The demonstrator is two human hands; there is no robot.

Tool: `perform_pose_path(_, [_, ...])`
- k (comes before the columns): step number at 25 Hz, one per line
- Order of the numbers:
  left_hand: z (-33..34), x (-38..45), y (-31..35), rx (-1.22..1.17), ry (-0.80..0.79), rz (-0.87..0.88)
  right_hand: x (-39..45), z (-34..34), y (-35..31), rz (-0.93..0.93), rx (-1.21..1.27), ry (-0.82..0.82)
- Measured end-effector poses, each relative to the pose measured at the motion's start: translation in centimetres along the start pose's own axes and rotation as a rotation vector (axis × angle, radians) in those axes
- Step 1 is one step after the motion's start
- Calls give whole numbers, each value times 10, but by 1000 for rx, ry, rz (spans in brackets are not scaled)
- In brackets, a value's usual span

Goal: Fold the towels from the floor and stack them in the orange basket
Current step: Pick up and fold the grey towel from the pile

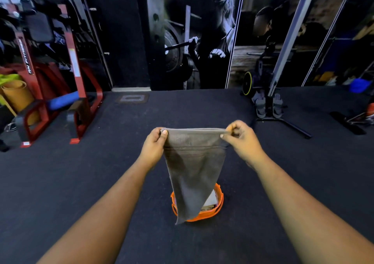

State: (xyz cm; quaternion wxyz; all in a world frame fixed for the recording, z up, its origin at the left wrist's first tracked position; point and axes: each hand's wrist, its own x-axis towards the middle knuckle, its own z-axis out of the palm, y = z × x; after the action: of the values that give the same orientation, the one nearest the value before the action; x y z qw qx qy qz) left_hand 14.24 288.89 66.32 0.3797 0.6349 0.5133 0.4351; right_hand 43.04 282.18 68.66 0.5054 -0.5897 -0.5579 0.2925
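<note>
From your head camera, your left hand and right hand each pinch a top corner of the grey towel, held apart so its upper edge is taut. The towel hangs down in front of the orange basket on the dark floor, hiding most of it. Inside the basket you can see something pale and a brownish layer; what they are is unclear.

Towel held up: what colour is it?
Grey-brown towel, plain with a woven band; head view.
</note>
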Motion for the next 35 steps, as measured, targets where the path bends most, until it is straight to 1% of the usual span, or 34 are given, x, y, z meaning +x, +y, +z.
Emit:
perform_pose_path(3, [4,-3,19,-53,4,30,-2,1,-11,-44,463,80])
perform_pose_path(4, [6,-4,26,-72,2,42,-5,2,-12,-34,576,103])
perform_pose_path(5, [10,-4,35,-117,2,48,-9,5,-6,-18,612,86])
perform_pose_path(6, [14,-6,44,-190,-5,41,-15,10,4,4,552,14])
perform_pose_path(8, [23,-9,67,-384,-36,5,-39,25,26,99,296,-224])
perform_pose_path(9, [26,-8,78,-461,-49,-19,-49,33,37,145,216,-279])
perform_pose_path(10, [26,-6,87,-523,-49,-55,-56,39,40,178,239,-242])
perform_pose_path(12, [18,-2,88,-720,-37,-146,-55,46,29,207,398,-61])
perform_pose_path(13, [12,-3,80,-844,-68,-208,-50,46,18,207,462,4])
perform_pose_path(14, [10,-8,65,-896,-124,-267,-44,45,7,212,518,21])
perform_pose_path(15, [11,-18,47,-868,-205,-340,-37,43,-4,230,567,8])
perform_pose_path(17, [22,-45,5,-640,-355,-449,-26,40,-24,292,625,-54])
perform_pose_path(19, [33,-71,-22,-523,-524,-465,-16,37,-32,359,671,-83])
perform_pose_path(21, [39,-81,-23,-480,-570,-409,-7,33,-27,420,744,-65])
perform_pose_path(23, [40,-78,-5,-473,-547,-341,-5,26,-12,443,877,-53])
perform_pose_path(24, [41,-73,3,-498,-513,-309,-9,22,-2,429,922,-82])
perform_pose_path(26, [46,-61,20,-569,-404,-279,-34,19,24,388,939,-216])
perform_pose_path(27, [48,-55,30,-611,-341,-292,-52,22,34,406,878,-285])
perform_pose_path(28, [48,-48,37,-642,-277,-319,-69,25,43,434,770,-346])
perform_pose_path(29, [49,-43,42,-684,-246,-350,-82,30,51,448,639,-381])
perform_pose_path(30, [47,-39,41,-703,-258,-357,-90,33,56,441,516,-361])
perform_pose_path(31, [43,-38,39,-709,-301,-346,-91,37,60,407,445,-287])
perform_pose_path(33, [37,-44,19,-637,-450,-314,-85,39,48,326,479,-145])
perform_pose_path(34, [36,-48,3,-544,-503,-317,-79,40,40,302,532,-106])
perform_pose_path(35, [36,-51,-10,-438,-520,-316,-73,41,34,294,556,-76])
